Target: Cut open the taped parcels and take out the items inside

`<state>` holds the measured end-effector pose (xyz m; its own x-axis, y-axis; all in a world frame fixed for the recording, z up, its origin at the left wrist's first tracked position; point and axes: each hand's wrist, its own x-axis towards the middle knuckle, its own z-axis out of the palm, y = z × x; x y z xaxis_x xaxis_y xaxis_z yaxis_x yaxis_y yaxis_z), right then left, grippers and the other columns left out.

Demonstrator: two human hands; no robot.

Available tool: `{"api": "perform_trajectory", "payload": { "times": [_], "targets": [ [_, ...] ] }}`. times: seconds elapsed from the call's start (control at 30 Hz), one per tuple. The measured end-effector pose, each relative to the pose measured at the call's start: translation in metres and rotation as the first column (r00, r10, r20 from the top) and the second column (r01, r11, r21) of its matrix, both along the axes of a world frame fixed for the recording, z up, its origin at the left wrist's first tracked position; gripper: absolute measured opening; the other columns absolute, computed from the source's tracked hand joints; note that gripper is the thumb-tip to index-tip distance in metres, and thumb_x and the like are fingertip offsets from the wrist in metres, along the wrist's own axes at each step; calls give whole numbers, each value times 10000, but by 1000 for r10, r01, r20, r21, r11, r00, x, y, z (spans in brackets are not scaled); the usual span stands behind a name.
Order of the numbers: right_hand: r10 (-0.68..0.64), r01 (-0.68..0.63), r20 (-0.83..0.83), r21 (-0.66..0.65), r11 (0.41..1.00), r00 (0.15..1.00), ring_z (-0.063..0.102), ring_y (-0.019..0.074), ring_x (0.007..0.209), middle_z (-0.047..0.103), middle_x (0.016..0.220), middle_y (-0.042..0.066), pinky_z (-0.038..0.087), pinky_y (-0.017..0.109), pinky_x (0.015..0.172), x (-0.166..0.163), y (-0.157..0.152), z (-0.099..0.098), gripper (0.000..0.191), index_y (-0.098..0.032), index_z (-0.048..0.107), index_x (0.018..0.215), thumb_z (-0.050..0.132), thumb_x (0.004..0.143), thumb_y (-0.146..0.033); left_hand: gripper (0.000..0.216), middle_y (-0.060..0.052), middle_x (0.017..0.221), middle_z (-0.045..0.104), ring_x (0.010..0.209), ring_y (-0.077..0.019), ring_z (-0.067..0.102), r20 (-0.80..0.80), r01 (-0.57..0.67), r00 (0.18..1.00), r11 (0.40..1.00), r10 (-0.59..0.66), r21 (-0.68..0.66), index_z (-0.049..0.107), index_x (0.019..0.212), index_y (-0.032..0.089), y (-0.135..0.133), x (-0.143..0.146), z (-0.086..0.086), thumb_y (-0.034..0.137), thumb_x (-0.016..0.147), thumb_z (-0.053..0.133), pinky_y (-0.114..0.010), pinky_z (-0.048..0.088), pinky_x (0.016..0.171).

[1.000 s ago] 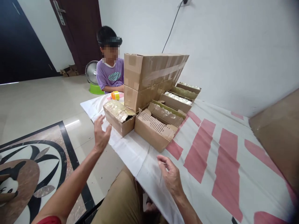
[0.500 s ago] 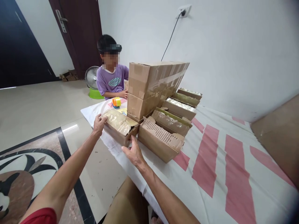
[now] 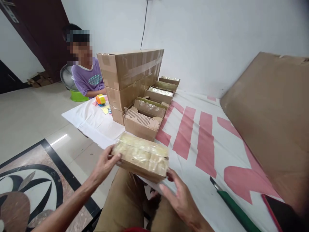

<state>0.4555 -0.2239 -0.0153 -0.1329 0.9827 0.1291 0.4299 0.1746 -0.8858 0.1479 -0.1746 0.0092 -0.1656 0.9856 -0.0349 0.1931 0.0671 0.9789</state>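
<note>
We had just the one head cam, worn up at eye level and tipped forward and down over the table [image 3: 175,151]. It sat close in on the left hand [image 3: 104,164], right hand [image 3: 183,201] and carton [image 3: 142,158], stacked boxes [image 3: 130,69] farther off, wall [image 3: 217,38] behind.

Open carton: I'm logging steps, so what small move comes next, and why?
Probably set the open carton down on the striped cloth just ahead: the left hand and right hand hold its ends, and it hangs at the cloth's near edge above the lap.
</note>
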Motion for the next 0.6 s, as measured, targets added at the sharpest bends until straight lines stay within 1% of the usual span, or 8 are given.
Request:
{"api": "perform_trajectory", "payload": {
  "times": [0.07, 0.17, 0.23, 0.3, 0.37, 0.43, 0.53, 0.6],
  "targets": [
    [-140, 139, 56, 18, 990, 989, 733, 309, 1137, 758, 1277, 112, 599, 426, 1007, 37, -19, -1, 519, -240, 643, 1363, 643, 927, -521, 645, -144, 1210, 758, 1020, -313, 737, 35, 94, 995, 995, -95, 43, 681, 1243, 176, -3, 39, -9, 603, 768, 764, -447, 616, 874],
    [-262, 262, 127, 23, 965, 957, 744, 319, 1107, 778, 1242, 111, 623, 415, 932, 80, -43, -2, 518, -244, 692, 1293, 593, 936, -606, 615, -143, 1275, 725, 1082, -299, 721, 35, 158, 986, 982, -162, 104, 648, 1310, 194, -12, 83, -25, 551, 819, 739, -441, 609, 907],
    [-332, 331, 152, 35, 943, 931, 735, 331, 1140, 771, 1271, 115, 621, 429, 923, 100, -54, -2, 549, -244, 698, 1300, 582, 935, -637, 627, -149, 1327, 691, 1147, -305, 698, 4, 129, 991, 983, -131, 130, 620, 1359, 205, -19, 100, -33, 535, 838, 731, -462, 591, 960],
    [-415, 408, 144, 77, 910, 898, 709, 339, 1203, 746, 1331, 116, 602, 458, 963, 113, -57, 1, 578, -250, 684, 1338, 588, 931, -649, 649, -158, 1372, 655, 1212, -317, 669, -20, 66, 998, 986, -63, 155, 597, 1391, 210, -24, 108, -35, 532, 845, 734, -491, 562, 1026],
    [-456, 443, 101, 130, 887, 884, 675, 336, 1262, 713, 1390, 109, 564, 484, 1035, 115, -52, 5, 565, -266, 678, 1353, 594, 937, -639, 666, -162, 1429, 613, 1268, -323, 641, -13, 7, 1000, 984, -5, 180, 579, 1411, 216, -25, 111, -34, 537, 850, 739, -506, 530, 1081],
    [-434, 421, 40, 182, 889, 900, 644, 328, 1307, 690, 1425, 104, 516, 501, 1104, 108, -41, 10, 505, -273, 698, 1306, 612, 941, -611, 664, -161, 1495, 570, 1315, -322, 615, 22, -20, 1000, 982, 16, 188, 558, 1432, 221, -23, 113, -32, 542, 873, 720, -503, 505, 1119],
    [-401, 401, -53, 250, 881, 914, 630, 328, 1319, 685, 1418, 118, 486, 508, 1130, 87, -25, 14, 337, -255, 738, 1068, 625, 949, -549, 626, -150, 1512, 579, 1345, -318, 600, 70, 14, 997, 982, -28, 188, 558, 1432, 218, -16, 119, -30, 534, 906, 681, -483, 486, 1138],
    [-410, 420, -98, 274, 865, 907, 628, 330, 1317, 681, 1412, 123, 484, 504, 1124, 75, -20, 13, 279, -249, 717, 911, 625, 954, -508, 606, -140, 1485, 611, 1342, -315, 602, 76, 39, 996, 980, -55, 194, 569, 1422, 213, -11, 123, -29, 509, 905, 678, -470, 480, 1139]
  ]
}}
